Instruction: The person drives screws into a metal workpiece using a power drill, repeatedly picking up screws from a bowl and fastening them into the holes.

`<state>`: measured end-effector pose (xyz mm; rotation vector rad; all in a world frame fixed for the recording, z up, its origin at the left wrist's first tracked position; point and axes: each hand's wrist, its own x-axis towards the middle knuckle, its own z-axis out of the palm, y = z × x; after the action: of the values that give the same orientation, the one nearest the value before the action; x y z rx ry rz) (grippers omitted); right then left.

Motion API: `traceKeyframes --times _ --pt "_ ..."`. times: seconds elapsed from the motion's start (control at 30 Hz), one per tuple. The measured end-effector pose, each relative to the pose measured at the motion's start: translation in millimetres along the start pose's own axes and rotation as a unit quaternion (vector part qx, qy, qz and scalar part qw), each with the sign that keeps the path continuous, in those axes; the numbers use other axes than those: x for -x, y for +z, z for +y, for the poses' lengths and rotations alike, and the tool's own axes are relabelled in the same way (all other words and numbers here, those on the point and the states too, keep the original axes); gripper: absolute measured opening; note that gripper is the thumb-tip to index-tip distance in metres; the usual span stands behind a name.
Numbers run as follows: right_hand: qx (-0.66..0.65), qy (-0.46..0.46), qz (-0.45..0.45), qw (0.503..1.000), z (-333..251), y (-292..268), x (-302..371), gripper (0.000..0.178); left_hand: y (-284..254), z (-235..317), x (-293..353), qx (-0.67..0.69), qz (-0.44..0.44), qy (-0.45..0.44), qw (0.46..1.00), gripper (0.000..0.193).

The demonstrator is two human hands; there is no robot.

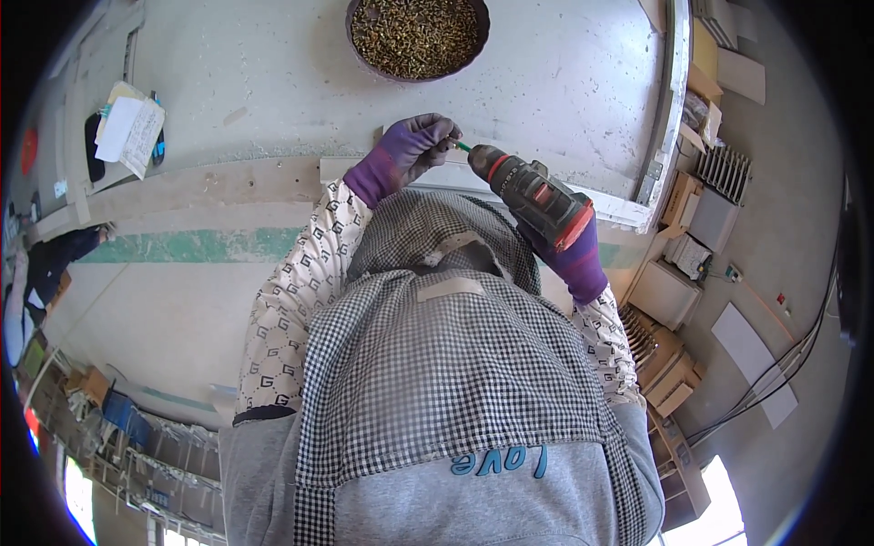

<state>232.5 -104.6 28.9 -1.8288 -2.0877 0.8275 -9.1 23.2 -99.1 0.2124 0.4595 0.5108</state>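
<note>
My right hand [575,259], in a purple glove, grips a black and red cordless drill [539,191]; the drill body hides most of its fingers. A thin green bit [463,146] sticks out of the chuck toward the left. At the bit's tip, my left hand [414,150], in a purple glove with dark fingers, is closed in a pinch. Whatever lies between those fingertips is too small to make out. Beyond both hands, a dark round bowl [486,36] holds many small brass-coloured pieces that look like screws.
The pale worktable [273,82] has a metal frame edge [669,109] on the right. Papers [132,132] and a dark phone-like object [95,146] lie at the left. Cardboard boxes [683,200] and loose cables [792,355] are on the right-hand floor. Another person [64,264] is at far left.
</note>
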Motion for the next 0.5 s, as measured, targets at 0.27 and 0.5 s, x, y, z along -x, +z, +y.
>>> traceKeyframes --times 0.27,0.5 --pt "-0.028 0.055 -0.006 0.998 -1.3 -0.8 1.2 0.028 -4.3 -3.6 -6.0 -0.127 0.060 0.007 0.990 0.037" --pt "0.048 0.209 -0.009 0.977 23.4 19.0 4.8 0.030 -24.3 -19.2 -15.5 -0.669 0.173 0.058 0.720 0.041"
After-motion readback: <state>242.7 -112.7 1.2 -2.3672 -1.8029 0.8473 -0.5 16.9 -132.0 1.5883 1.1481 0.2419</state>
